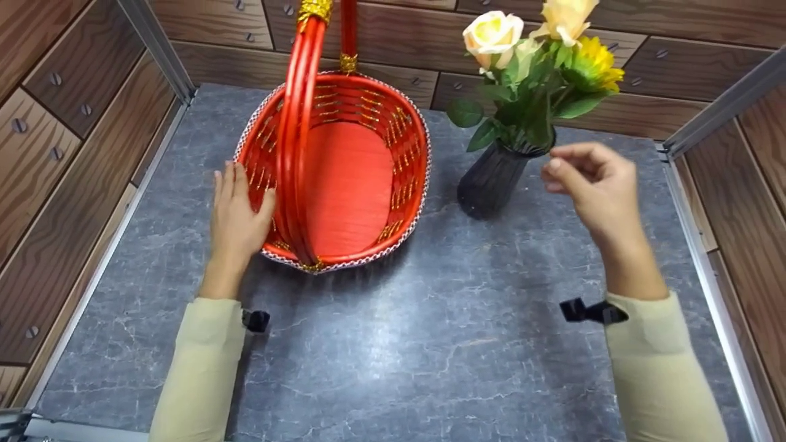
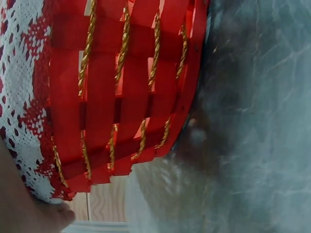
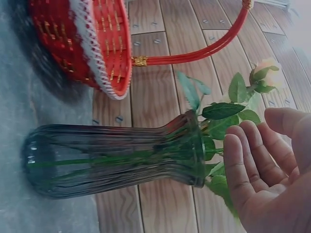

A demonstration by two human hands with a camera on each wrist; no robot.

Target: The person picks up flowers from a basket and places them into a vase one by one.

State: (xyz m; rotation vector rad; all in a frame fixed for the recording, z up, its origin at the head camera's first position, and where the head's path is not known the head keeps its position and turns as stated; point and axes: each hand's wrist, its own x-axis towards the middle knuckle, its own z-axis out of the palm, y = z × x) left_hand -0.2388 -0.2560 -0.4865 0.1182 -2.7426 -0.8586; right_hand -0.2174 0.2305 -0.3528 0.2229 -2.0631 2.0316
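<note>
My left hand (image 1: pixel 238 218) rests at the left rim of a red woven basket (image 1: pixel 350 190). Its fingers look fairly straight and its thumb stands apart from them over the inside. In the left wrist view, part of that hand (image 2: pixel 29 208) shows beside the basket's lace trim (image 2: pixel 22 111). My right hand (image 1: pixel 599 184) hovers by the mouth of a dark ribbed vase (image 1: pixel 491 181), its fingers loosely bent with nothing between them. The vase holds pale roses (image 1: pixel 493 38), a yellow sunflower (image 1: pixel 594 66) and green leaves (image 3: pixel 226 110). Stems (image 3: pixel 92 162) show through its glass.
A tall red handle (image 1: pixel 298 147) with gold wrapping arches over the basket. Both basket and vase stand upright on a grey marbled tabletop (image 1: pixel 381 344). Wood-patterned panels (image 1: pixel 393 37) enclose the back and sides, with metal rails (image 1: pixel 715 301) along the edges.
</note>
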